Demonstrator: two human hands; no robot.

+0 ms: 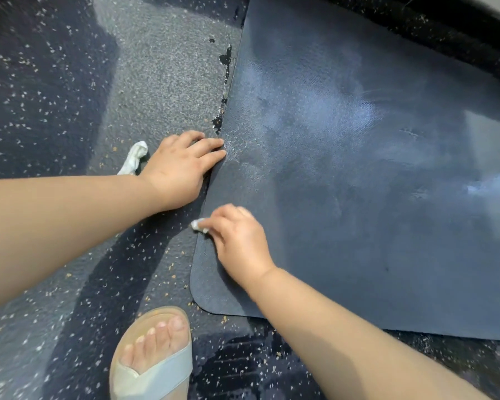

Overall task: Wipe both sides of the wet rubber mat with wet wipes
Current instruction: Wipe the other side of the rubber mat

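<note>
Dark mat lying flat on a speckled floor, both hands at its left edge.

The mat fills the right of the view. It is blue-grey with a fine grain and a rounded near corner, it shines in pale, patchy streaks, and tiny droplets bead along its left edge. Wet dark blotches mark the floor beside that edge. A foot in a pale sandal stands just short of the near corner. The left hand lies spread and flat on the floor, fingertips touching the mat's edge. The right hand rests on the mat near that edge, its curled fingers pinching a small white wipe. A twisted wipe lies on the floor just behind the left wrist.
</note>
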